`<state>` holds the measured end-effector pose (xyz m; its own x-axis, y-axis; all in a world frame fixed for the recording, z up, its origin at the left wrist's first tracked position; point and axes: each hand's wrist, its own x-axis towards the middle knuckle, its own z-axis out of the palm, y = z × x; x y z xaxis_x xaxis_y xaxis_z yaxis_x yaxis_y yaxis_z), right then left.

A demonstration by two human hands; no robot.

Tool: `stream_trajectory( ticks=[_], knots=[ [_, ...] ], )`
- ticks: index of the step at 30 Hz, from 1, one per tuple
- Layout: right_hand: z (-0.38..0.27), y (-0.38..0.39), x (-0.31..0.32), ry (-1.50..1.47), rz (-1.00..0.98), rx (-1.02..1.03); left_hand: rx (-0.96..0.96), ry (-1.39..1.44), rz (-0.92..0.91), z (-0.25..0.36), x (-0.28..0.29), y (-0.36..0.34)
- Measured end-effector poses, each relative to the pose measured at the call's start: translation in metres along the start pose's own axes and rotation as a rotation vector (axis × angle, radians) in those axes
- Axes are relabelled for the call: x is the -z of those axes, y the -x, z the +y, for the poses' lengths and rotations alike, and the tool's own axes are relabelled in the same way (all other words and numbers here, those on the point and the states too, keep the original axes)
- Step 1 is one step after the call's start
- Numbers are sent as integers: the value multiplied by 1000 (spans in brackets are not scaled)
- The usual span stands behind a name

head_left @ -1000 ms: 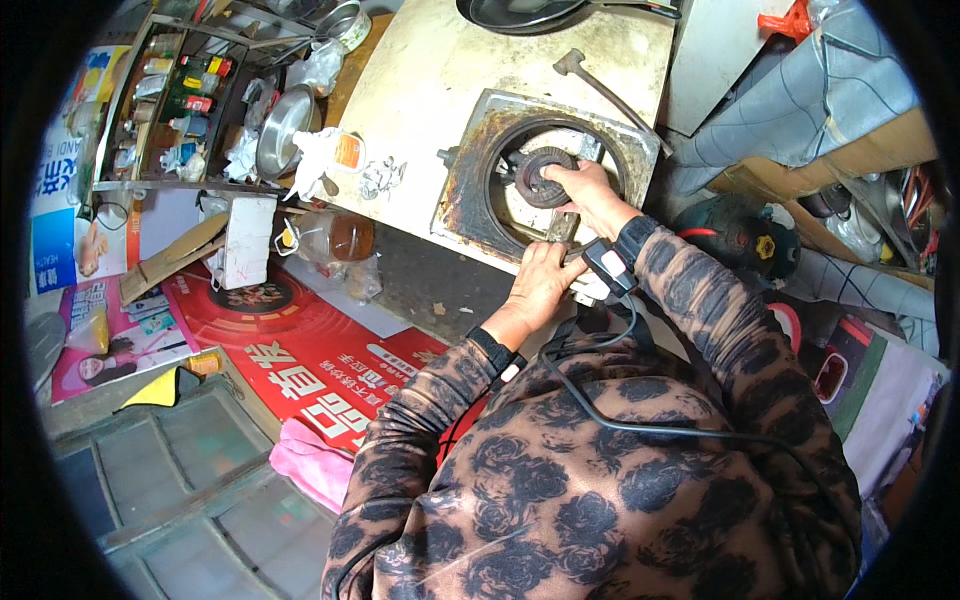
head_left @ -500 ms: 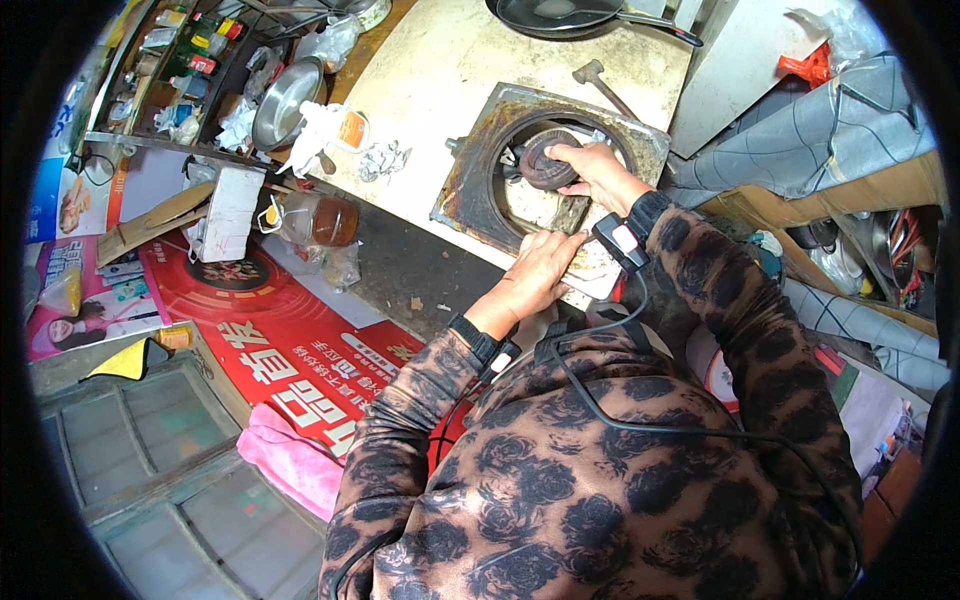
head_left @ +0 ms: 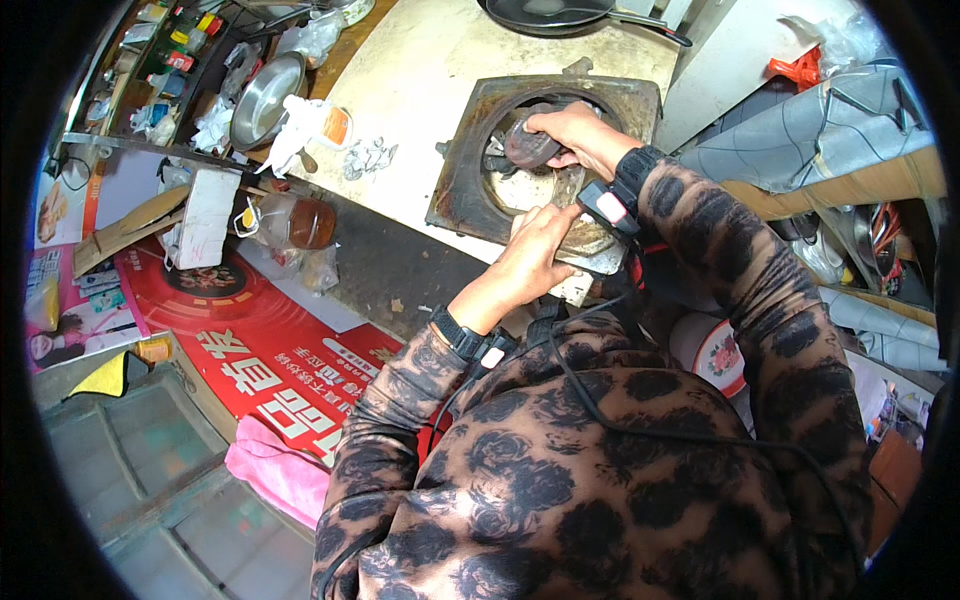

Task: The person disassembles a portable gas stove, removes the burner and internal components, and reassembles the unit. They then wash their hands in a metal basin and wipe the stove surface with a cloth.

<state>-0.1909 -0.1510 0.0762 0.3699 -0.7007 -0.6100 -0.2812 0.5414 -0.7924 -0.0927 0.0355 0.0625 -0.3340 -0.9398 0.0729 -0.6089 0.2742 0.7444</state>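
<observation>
My right hand [head_left: 580,140] grips a dark round burner piece [head_left: 530,145] inside the circular opening of a grimy square stove [head_left: 448,198]. The piece is tilted, and my fingertips are on its top and side. My left hand [head_left: 525,255] lies at the stove's front edge, fingers extended over the rim and thumb apart. A hammer-like tool [head_left: 578,66] shows behind the stove, mostly hidden by it. The stove sits on a pale worn tabletop [head_left: 395,85].
A frying pan [head_left: 540,14] stands at the back. Crumpled foil [head_left: 370,158], a white-and-orange container [head_left: 335,128] and a steel bowl [head_left: 268,100] lie left. Bottle shelves [head_left: 170,70] and an oil jug [head_left: 305,220] are farther left. Cardboard and grey padded sheeting [head_left: 770,140] line the right.
My right hand has raised and tilted the burner piece, shifting it toward the back. My left hand has moved slightly up along the stove's front. The tool behind has become mostly covered.
</observation>
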Motion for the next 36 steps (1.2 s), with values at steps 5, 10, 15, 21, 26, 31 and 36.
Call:
stream_trajectory(
  ticks=[5,10,15,21,26,31,36],
  knots=[
    [-19,-7,-10,205,73,8,-25,60,101,1,3,-11],
    [-24,-7,-13,256,168,24,-94,137,200,-1,-1,-17],
    [-22,-1,-8,169,103,61,-79,114,153,-8,0,-18],
    [-24,-1,-12,214,156,49,-138,163,193,-12,-2,-20],
    [-26,0,-14,296,205,4,-130,172,191,-11,0,-21],
    [-24,3,-13,276,198,18,-100,131,165,-10,0,-19],
    [-19,0,-11,284,189,49,-98,140,152,-12,-3,-19]
  ],
)
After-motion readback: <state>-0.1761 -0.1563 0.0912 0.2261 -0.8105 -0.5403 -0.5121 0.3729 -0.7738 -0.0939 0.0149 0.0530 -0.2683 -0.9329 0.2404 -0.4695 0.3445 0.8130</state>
